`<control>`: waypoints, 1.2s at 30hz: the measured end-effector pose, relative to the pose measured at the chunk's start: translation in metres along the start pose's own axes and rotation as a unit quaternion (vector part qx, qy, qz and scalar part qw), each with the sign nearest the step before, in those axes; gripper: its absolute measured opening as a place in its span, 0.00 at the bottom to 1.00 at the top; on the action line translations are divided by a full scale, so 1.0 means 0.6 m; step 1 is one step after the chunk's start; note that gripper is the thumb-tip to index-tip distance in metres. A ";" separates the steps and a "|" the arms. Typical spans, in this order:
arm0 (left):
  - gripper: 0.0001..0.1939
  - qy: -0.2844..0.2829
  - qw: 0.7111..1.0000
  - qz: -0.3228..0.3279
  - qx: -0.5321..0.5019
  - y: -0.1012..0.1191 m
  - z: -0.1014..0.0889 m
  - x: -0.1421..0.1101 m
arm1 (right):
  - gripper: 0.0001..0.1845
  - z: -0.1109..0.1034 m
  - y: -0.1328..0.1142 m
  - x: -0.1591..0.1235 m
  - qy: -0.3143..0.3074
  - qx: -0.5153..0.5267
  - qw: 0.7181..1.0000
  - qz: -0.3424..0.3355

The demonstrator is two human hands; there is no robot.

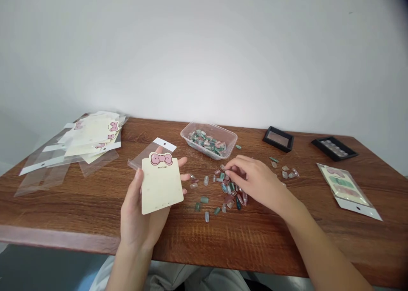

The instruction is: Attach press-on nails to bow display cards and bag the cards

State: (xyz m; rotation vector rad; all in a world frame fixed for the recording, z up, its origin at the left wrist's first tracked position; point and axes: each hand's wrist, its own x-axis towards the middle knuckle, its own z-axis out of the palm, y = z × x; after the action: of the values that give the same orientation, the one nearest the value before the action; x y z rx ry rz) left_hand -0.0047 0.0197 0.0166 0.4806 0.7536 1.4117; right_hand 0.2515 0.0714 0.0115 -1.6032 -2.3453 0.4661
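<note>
My left hand holds up a cream display card with a pink bow at its top, thumb along its left edge. Several press-on nails lie by that hand's fingertips. On the table, my right hand reaches over a loose heap of press-on nails in green, pink and clear tones. Its thumb and index finger are pinched at the heap's upper edge; whatever is between them is too small to make out. A clear plastic tub behind the heap contains more nails.
Stacked cream cards and clear bags lie at the left. Behind my left hand is a clear bag. Two black boxes stand at the back right, near a packed bag. Several loose nails lie right of my right hand.
</note>
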 end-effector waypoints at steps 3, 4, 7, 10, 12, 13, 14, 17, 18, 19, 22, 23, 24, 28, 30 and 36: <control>0.30 -0.003 1.000 -0.017 -0.005 -0.001 0.000 0.000 | 0.05 -0.012 0.007 -0.003 -0.045 0.017 0.999 -0.014; 0.30 -0.003 1.000 -0.020 -0.004 -0.002 0.001 -0.001 | 0.05 -0.012 0.007 -0.004 -0.066 0.023 0.997 -0.026; 0.30 -0.003 1.000 -0.019 -0.002 -0.002 0.001 -0.001 | 0.05 -0.007 0.008 -0.004 -0.110 0.033 0.992 -0.054; 0.30 -0.003 1.000 -0.017 -0.002 -0.002 -0.001 0.000 | 0.05 0.000 0.011 -0.004 -0.121 0.033 0.990 -0.059; 0.30 -0.004 1.000 -0.018 -0.001 -0.002 -0.003 0.000 | 0.04 0.002 0.013 -0.004 -0.119 0.033 0.990 -0.063; 0.30 -0.005 1.000 -0.019 -0.001 -0.002 -0.004 0.001 | 0.04 0.003 0.013 -0.004 -0.117 0.033 0.991 -0.065; 0.30 -0.005 1.000 -0.020 -0.001 -0.003 -0.004 0.001 | 0.03 0.004 0.013 -0.003 -0.114 0.033 0.991 -0.067; 0.30 -0.003 1.000 -0.020 0.004 -0.003 -0.004 0.001 | 0.03 0.007 0.011 -0.004 -0.098 0.033 0.992 -0.074; 0.30 -0.002 1.000 -0.020 0.006 -0.003 -0.003 0.000 | 0.03 0.008 0.008 -0.004 -0.093 0.033 0.992 -0.077; 0.31 0.000 1.000 -0.019 0.007 -0.003 -0.002 0.000 | 0.03 0.009 0.006 -0.005 -0.088 0.033 0.992 -0.081; 0.33 0.004 1.000 -0.021 0.005 -0.003 0.001 0.000 | 0.03 0.012 -0.004 -0.005 -0.071 0.026 0.993 -0.092; 0.33 0.004 1.000 -0.021 0.005 -0.003 0.001 0.000 | 0.03 0.014 -0.008 -0.005 -0.066 0.023 0.993 -0.095; 0.33 0.003 1.000 -0.020 0.005 -0.002 0.001 0.000 | 0.04 0.015 -0.011 -0.004 -0.061 0.018 0.993 -0.100; 0.32 0.002 1.000 -0.017 0.010 -0.002 -0.001 0.002 | 0.04 0.020 -0.021 -0.003 -0.061 0.004 0.990 -0.126; 0.32 0.004 1.000 -0.016 0.010 -0.002 -0.001 0.002 | 0.03 0.018 -0.023 -0.004 -0.073 0.004 0.988 -0.136; 0.33 0.008 1.000 -0.014 0.011 -0.003 0.001 0.001 | 0.08 0.006 -0.022 -0.009 -0.123 0.022 0.987 -0.104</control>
State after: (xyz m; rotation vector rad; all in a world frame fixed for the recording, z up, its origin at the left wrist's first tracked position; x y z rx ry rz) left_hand -0.0028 0.0199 0.0157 0.4755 0.7868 1.3838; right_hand 0.2405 0.0613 0.0133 -1.3280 -2.6266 0.6972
